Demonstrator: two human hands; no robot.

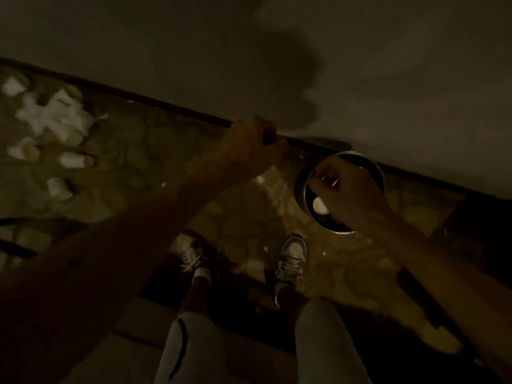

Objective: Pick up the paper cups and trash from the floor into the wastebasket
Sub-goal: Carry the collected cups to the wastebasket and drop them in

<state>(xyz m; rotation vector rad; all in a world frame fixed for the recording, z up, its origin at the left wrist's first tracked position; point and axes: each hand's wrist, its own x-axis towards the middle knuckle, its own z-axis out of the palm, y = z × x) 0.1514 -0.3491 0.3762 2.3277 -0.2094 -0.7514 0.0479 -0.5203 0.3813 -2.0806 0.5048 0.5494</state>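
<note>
Looking down, head view, dim & blurry: white paper cups [55, 117] lie scattered on the patterned floor [144, 162] far left, one white cup [320, 205] inside the round dark wastebasket [342, 232] by the wall [401, 79]. Right hand [343, 187] over wastebasket, left hand [249, 145] nearby; both w/ fingers curled, can't tell if holding anything

very dim, yellowish; motion blur; wall shadow.

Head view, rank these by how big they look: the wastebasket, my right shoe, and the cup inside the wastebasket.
1. Wastebasket, largest.
2. Right shoe, in the middle.
3. Cup, clearly smallest.
</note>
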